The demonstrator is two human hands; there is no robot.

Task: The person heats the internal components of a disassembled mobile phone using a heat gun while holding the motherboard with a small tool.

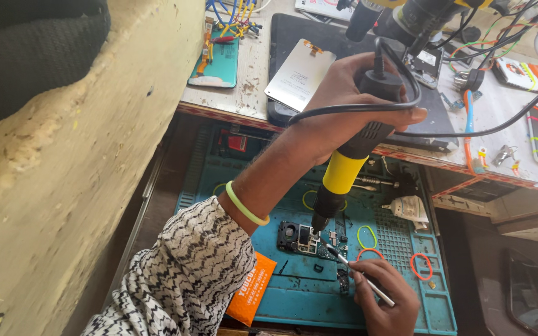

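The left hand is closed around the black grip of a hot-air tool, held nozzle-down so the yellow barrel and narrow metal tip point straight at a small circuit board. The tool's black cable loops over the fingers, clear of the tip. The right hand pinches slim metal tweezers, their points touching the board just right of the nozzle. The board lies flat near the centre of a blue, ridged rubber work mat, among coloured rubber bands. An orange packet lies at the mat's near-left edge.
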